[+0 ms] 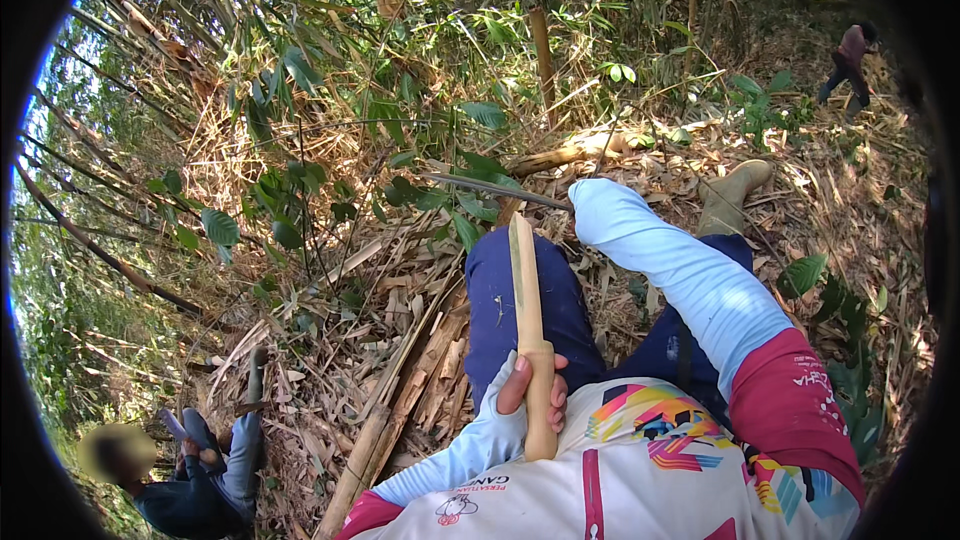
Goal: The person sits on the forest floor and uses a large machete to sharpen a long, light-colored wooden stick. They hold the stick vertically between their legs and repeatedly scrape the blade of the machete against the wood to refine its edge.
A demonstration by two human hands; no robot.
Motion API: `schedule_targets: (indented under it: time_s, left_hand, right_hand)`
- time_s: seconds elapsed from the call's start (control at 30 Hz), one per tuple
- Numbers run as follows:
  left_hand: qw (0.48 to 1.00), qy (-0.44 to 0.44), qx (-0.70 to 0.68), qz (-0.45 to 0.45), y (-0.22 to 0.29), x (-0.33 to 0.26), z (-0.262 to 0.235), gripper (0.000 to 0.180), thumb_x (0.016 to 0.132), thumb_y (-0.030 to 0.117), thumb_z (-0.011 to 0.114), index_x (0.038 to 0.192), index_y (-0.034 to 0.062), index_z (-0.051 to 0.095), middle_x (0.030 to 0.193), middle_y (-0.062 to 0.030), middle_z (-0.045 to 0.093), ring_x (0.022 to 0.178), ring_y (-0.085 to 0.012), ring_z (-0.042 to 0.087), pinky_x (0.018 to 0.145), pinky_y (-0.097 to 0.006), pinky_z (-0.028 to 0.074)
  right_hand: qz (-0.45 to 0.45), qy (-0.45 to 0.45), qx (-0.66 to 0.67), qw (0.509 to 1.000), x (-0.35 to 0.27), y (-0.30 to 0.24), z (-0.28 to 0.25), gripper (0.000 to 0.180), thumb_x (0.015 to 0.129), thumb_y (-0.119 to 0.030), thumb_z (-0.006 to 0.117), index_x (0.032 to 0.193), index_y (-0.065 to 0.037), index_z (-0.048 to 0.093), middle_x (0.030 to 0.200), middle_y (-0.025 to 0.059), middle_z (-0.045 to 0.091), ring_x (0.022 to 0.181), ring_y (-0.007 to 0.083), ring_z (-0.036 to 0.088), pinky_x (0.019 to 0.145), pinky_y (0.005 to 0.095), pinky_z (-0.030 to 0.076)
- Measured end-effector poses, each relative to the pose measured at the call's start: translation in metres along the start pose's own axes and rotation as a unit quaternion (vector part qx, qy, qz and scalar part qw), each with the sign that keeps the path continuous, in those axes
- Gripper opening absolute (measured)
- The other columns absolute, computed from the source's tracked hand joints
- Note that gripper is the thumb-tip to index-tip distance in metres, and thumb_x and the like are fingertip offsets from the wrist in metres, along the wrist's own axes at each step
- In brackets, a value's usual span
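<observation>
Fingers of my left hand (534,392) wrap round the lower part of a pale bamboo piece (530,300). The piece stands lengthwise in front of my torso, over my bent left knee. Its upper part is cut open into a long slanted point, and a node ring sits just above my grip. My right hand (598,206), covered by the light blue sleeve, is out beyond the right knee. From it a long dark machete blade (495,187) reaches leftward, apart from the bamboo's tip. The machete's handle and the right fingers are hidden.
Split bamboo lengths (405,395) lie along the ground at my left. A cut log (570,153) rests ahead among dry leaves, with leafy saplings (285,195) to the left. One person (205,480) sits at lower left; another person (850,68) is at far right.
</observation>
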State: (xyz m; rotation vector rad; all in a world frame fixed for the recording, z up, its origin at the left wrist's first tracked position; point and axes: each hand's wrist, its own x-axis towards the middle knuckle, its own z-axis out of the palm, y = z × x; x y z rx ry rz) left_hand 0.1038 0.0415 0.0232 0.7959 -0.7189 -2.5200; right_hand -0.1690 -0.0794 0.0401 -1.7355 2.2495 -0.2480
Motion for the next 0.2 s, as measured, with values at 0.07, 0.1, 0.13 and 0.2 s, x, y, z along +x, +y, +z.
schedule_targets:
  time_s: [0.07, 0.1, 0.13, 0.2]
  left_hand:
    - [1.0, -0.003, -0.001, 0.009, 0.001, -0.002, -0.002, 0.058, 0.093, 0.055, 0.045, 0.119, 0.003, 0.044, 0.074, -0.0093, 0.051, 0.057, -0.018, 0.05, 0.054, -0.034, 0.048]
    - [1.0, -0.014, -0.003, 0.011, 0.0, 0.0, -0.002, 0.058, 0.093, 0.055, 0.045, 0.119, 0.0029, 0.044, 0.074, -0.0092, 0.051, 0.057, -0.018, 0.05, 0.054, -0.034, 0.048]
    - [1.0, -0.022, -0.007, 0.012, -0.001, 0.001, -0.003, 0.058, 0.093, 0.054, 0.045, 0.119, 0.0029, 0.044, 0.074, -0.0091, 0.051, 0.058, -0.0179, 0.05, 0.054, -0.034, 0.048]
    - [1.0, -0.016, -0.016, 0.011, -0.001, 0.003, 0.0, 0.057, 0.094, 0.054, 0.044, 0.121, 0.0028, 0.044, 0.075, -0.0091, 0.051, 0.059, -0.0184, 0.05, 0.055, -0.034, 0.048]
  right_hand:
    - [0.026, 0.002, 0.033, 0.999, -0.005, 0.009, 0.009, 0.019, 0.074, -0.015, 0.066, 0.091, -0.007, 0.063, 0.091, 0.0191, 0.066, 0.09, 0.0358, 0.064, 0.077, 0.0424, 0.051]
    - [0.049, -0.013, 0.04, 0.998, 0.001, 0.021, 0.02, 0.019, 0.075, -0.015, 0.066, 0.092, -0.008, 0.063, 0.091, 0.0191, 0.066, 0.091, 0.0352, 0.064, 0.078, 0.0423, 0.051]
    - [0.071, -0.031, 0.047, 0.996, 0.007, 0.033, 0.035, 0.019, 0.075, -0.015, 0.066, 0.092, -0.008, 0.064, 0.092, 0.019, 0.066, 0.091, 0.0345, 0.064, 0.079, 0.0422, 0.051]
    - [0.078, -0.053, 0.053, 0.994, 0.01, 0.051, 0.058, 0.026, 0.077, -0.019, 0.066, 0.101, -0.007, 0.065, 0.095, 0.0197, 0.067, 0.093, 0.0325, 0.065, 0.079, 0.0408, 0.051]
